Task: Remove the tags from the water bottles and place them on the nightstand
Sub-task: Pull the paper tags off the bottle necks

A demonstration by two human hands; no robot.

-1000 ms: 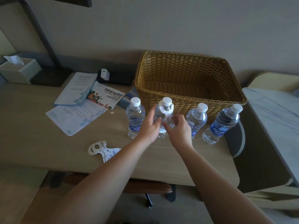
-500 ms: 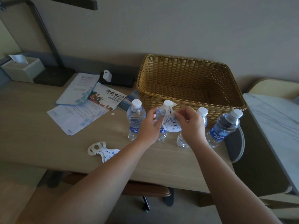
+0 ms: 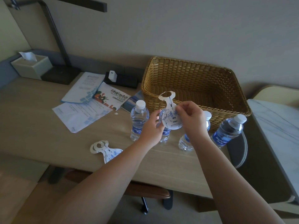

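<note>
Several clear water bottles with white caps and blue labels stand in a row on the wooden table in front of a basket: the leftmost bottle, one mostly hidden behind my hands, a third and a tilted rightmost one. A white paper tag with blue writing and a neck hole is lifted clear above the second bottle. My left hand and my right hand both pinch it. Removed tags lie flat near the table's front edge.
A wicker basket stands behind the bottles. Leaflets and papers lie to the left, with a tissue box, a lamp base and a charger behind. A marble-topped surface is at right.
The tag that hung on the second bottle's neck has been pulled up and off. Both hands rose with it, and it is now held above the bottle.
</note>
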